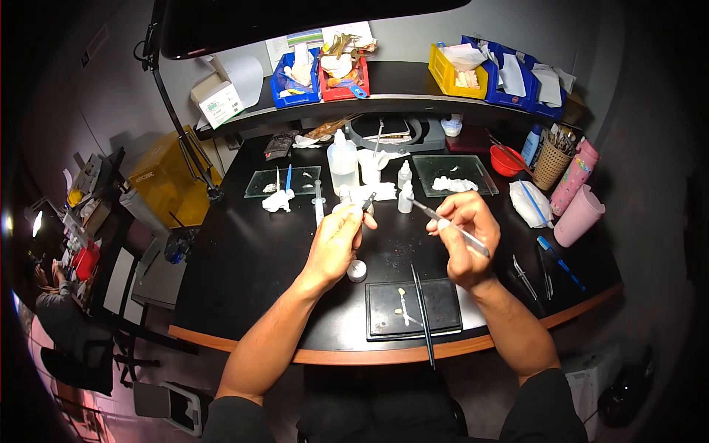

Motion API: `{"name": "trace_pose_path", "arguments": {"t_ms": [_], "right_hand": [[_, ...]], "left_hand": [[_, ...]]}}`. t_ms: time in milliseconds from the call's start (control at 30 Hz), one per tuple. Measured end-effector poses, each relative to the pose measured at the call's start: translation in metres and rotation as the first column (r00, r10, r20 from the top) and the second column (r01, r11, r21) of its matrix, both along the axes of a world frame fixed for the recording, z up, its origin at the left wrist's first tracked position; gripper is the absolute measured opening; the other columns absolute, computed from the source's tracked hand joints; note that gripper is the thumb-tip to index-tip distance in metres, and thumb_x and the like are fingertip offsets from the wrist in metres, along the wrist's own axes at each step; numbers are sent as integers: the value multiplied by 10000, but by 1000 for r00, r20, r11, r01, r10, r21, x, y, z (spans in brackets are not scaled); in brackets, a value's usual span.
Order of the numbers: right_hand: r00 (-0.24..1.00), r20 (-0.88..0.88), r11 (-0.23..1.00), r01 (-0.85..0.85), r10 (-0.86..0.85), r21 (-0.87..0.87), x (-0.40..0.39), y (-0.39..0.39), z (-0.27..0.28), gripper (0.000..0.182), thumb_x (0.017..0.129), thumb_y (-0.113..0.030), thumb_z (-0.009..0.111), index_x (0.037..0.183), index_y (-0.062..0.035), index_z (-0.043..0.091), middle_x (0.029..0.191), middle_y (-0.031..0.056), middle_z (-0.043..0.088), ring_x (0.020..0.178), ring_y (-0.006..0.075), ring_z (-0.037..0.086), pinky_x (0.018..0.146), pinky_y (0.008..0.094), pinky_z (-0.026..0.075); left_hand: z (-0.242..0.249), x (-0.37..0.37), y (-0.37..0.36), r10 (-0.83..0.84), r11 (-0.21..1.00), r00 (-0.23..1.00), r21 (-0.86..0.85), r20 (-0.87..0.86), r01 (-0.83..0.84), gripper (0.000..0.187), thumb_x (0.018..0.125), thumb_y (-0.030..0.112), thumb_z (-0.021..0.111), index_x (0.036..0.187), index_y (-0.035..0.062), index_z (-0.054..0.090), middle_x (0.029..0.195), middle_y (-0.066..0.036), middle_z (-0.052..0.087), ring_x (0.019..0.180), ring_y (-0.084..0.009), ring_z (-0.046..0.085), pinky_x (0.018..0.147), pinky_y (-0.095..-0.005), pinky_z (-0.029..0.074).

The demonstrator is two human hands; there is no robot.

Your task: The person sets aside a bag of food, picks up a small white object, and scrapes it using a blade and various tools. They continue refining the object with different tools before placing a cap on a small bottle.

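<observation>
Head: rod [423, 314] o/hangs desk edge [310, 356].

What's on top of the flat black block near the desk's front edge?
On the black block are small pale pieces, and slim dark tools lie across it. Whatever is directly beneath the tools is covered, so I can't tell.

Right hand [470, 235] holding slender tool [458, 232]

The worktop [244, 295] looks smooth and black with a wood-like edge; the pen-holding basket [551, 167] looks woven, rough.
</observation>
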State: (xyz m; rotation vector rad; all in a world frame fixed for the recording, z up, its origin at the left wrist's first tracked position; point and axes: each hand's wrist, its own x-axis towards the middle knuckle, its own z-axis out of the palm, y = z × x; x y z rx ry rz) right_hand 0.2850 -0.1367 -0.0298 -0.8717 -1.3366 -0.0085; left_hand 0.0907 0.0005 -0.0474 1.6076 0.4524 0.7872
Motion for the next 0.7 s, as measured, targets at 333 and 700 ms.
{"name": "trace_pose_path", "arguments": {"t_ms": [333,700], "right_hand": [[998,57,999,1,-2,32,-13,4,-13,136,1001,-22,663,1032,-1,532,920,119,607,676,128,607,591,274,503],[938,307,987,156,-163,45,-17,-2,3,188,911,-25,784,1064,44,699,913,166,733,764,188,730,667,273,580]], "left_hand": [[1,0,-5,4,1000,1000,-9,15,-4,396,1132,359,448,1052,50,684,645,66,391,532,-39,306,491,-228,266],[-1,0,-4,-42,999,999,24,-4,42,406,1130,354,455,1035,44,700,639,70,396,552,-48,333,515,-240,268]]}}
